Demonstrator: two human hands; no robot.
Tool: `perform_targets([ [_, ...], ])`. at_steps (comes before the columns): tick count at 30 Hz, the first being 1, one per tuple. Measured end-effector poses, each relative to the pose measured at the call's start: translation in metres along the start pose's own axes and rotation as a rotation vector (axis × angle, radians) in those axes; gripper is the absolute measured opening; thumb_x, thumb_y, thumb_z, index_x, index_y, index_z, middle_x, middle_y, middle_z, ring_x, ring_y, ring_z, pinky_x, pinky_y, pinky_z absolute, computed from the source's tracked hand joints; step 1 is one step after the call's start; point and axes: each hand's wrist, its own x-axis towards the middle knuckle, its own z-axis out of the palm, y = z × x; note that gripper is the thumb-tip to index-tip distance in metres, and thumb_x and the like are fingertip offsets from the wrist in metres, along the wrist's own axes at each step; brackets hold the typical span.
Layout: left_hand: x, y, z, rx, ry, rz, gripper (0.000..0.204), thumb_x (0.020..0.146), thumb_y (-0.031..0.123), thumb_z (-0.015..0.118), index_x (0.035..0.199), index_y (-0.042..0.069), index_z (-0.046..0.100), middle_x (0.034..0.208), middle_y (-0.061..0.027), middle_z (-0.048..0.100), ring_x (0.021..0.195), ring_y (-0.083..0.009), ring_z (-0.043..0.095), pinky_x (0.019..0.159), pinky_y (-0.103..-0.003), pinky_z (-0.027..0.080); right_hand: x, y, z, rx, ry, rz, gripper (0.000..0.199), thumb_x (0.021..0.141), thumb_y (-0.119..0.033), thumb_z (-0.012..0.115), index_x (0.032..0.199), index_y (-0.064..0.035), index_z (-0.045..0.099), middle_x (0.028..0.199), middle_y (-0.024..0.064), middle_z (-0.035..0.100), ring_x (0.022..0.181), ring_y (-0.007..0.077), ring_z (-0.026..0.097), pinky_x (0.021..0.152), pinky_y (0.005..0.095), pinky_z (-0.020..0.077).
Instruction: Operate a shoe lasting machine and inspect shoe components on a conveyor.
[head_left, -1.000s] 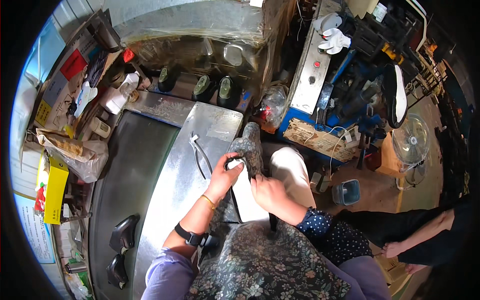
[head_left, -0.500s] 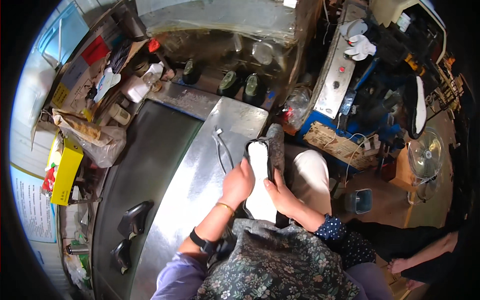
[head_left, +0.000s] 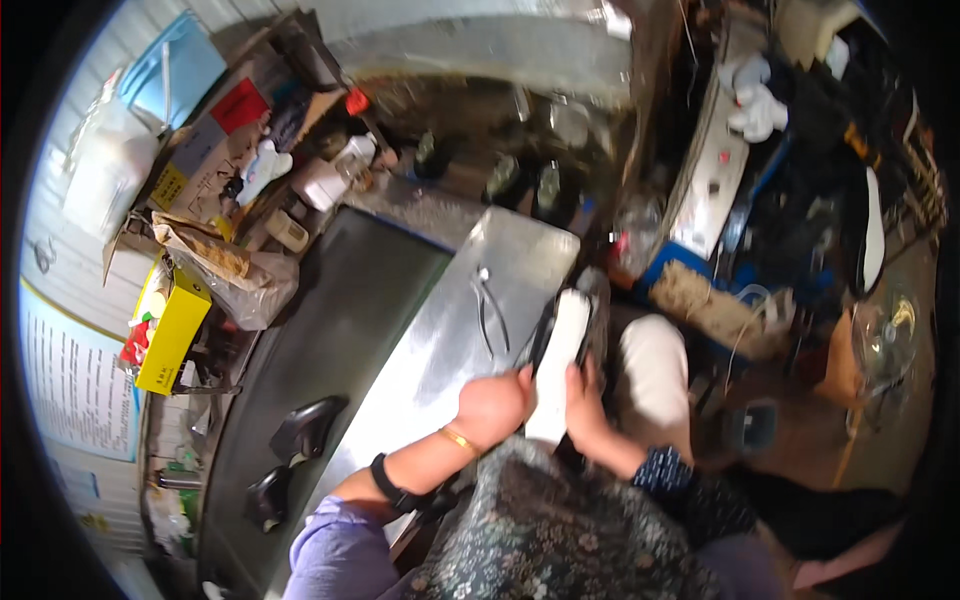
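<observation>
A black shoe with a white underside (head_left: 558, 365) lies sole up over my lap, its toe end pointing away from me. My left hand (head_left: 497, 408) is closed at the left edge of the shoe, thumb against the white bottom. From the other side, my right hand (head_left: 592, 412) grips the shoe with its fingers along the right edge. The shoe's dark upper is mostly hidden under the white bottom and my hands. Metal pliers (head_left: 487, 312) lie on the shiny metal bench top (head_left: 420, 345), left of the shoe and beyond my left hand.
Two black shoe-shaped pieces (head_left: 308, 428) rest on the dark belt (head_left: 345, 290) at the left. Several dark shoes (head_left: 503, 180) stand on the far ledge. A yellow box (head_left: 172, 335) is at the left. A blue bin (head_left: 752, 428) and a fan (head_left: 890, 335) stand right; another person's leg is lower right.
The view has swung, so the whole scene sits farther right and lower. The shoe has tilted, its toe leaning right. My left hand has slid back along its edge.
</observation>
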Motion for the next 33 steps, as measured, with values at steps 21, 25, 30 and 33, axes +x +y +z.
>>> perform_targets([
  [21,-0.060,-0.092,-0.012,-0.158,0.083,-0.171,0.075,0.083,0.025,0.073,0.144,0.002,0.036,0.136,-0.0287,0.049,0.114,-0.0381,0.059,0.091,-0.040,0.050,0.049,-0.282,-0.365,-1.237,0.750,-0.578,0.044,0.080,-0.029,0.073,0.115,-0.0053,0.063,0.108,0.0144,0.064,0.101,0.0318,0.062,0.083,0.0412,0.0509],
  [25,-0.068,-0.104,0.026,-0.366,-0.138,0.074,0.055,0.082,0.030,0.074,0.130,0.009,0.058,0.120,-0.0215,0.061,0.112,-0.0412,0.057,0.095,-0.046,0.046,0.042,-0.270,-0.450,-1.238,1.170,-0.217,0.078,0.065,-0.038,0.078,0.133,-0.0111,0.051,0.129,0.0179,0.050,0.110,0.0371,0.057,0.089,0.0444,0.0481],
  [30,-0.044,-0.061,0.010,-0.664,0.057,-0.003,0.048,0.084,0.026,0.075,0.118,-0.005,0.062,0.108,-0.0169,0.070,0.095,-0.0257,0.070,0.084,-0.035,0.054,0.072,-0.267,-0.415,-0.931,1.155,-0.472,0.080,0.060,-0.030,0.077,0.134,-0.0160,0.050,0.126,0.0175,0.052,0.112,0.0371,0.056,0.092,0.0437,0.0473],
  [33,-0.023,-0.004,-0.032,-1.352,-0.220,0.049,0.038,0.094,0.014,0.064,0.128,-0.003,0.057,0.120,-0.0109,0.066,0.109,-0.0154,0.062,0.096,-0.029,0.048,0.064,-0.247,-0.432,-0.887,1.167,-0.600,0.082,0.060,-0.021,0.080,0.136,-0.0158,0.048,0.126,0.0156,0.054,0.118,0.0346,0.053,0.098,0.0417,0.0446],
])
